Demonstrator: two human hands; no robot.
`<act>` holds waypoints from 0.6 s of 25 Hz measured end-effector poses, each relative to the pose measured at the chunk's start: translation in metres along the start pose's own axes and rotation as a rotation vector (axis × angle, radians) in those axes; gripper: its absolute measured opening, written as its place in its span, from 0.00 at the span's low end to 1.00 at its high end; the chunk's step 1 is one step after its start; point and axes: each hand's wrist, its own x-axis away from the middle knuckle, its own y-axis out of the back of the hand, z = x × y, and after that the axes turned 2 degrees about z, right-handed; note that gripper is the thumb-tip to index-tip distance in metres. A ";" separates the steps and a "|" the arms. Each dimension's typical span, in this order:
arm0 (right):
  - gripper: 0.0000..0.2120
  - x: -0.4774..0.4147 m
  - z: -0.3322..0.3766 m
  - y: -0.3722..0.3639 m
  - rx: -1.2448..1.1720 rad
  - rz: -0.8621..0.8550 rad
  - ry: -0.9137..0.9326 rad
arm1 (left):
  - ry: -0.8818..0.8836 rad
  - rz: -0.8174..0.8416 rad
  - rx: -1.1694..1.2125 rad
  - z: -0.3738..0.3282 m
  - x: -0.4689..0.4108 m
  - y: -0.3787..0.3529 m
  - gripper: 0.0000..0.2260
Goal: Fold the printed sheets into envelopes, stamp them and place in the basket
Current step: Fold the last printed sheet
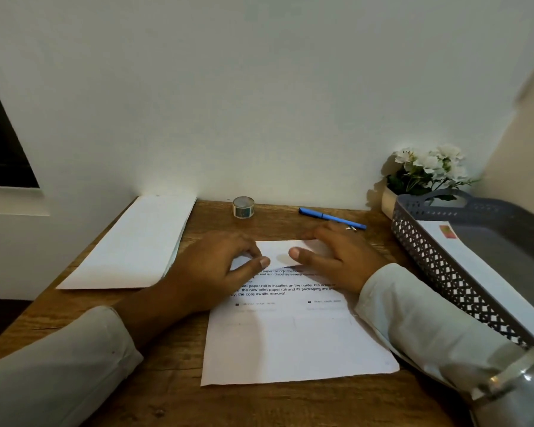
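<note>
Head view. At the centre of the wooden desk (167, 396): printed sheet (293, 343), lying flat, far edge folded over toward the person into a blank flap across the top lines of text.

On the left part of that flap: left hand (219, 266), fingers bent, thumb out beside the fingertips. Pinching the flap edge or only pressing it, cannot tell.

On the right part of the flap: right hand (336, 257), fingers laid fairly straight over the fold line, thumb pointing toward the left thumb, gripping nothing. Ring on one finger.

Pale sleeves on both forearms, the right one over the sheet's right edge.

Left of the sheet, apart from it: stack of white paper (133, 241), reaching back to the wall.

Beyond the sheet, near the wall: small roll of patterned tape (243, 207).

Beyond the sheet, just behind the right hand: blue pen (330, 217), lying flat.

Right of the sheet: grey perforated basket (429, 257), holding a white envelope (490, 278) with a coloured stamp at its far corner.

Further right of the sheet, behind the basket: white flowers (429, 167) in a pale pot.
</note>
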 end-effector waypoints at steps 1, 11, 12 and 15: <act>0.46 0.002 0.004 0.001 0.018 0.011 0.004 | 0.008 0.022 -0.030 -0.002 0.001 -0.001 0.20; 0.33 0.004 0.046 -0.021 0.230 0.276 0.123 | 0.066 0.351 -0.313 -0.008 0.000 -0.009 0.31; 0.34 0.001 0.041 -0.020 0.249 0.284 0.075 | 0.078 0.366 -0.322 -0.007 0.001 -0.009 0.33; 0.36 -0.006 0.022 -0.014 0.298 0.263 -0.102 | 0.154 0.379 -0.355 -0.007 0.003 -0.008 0.37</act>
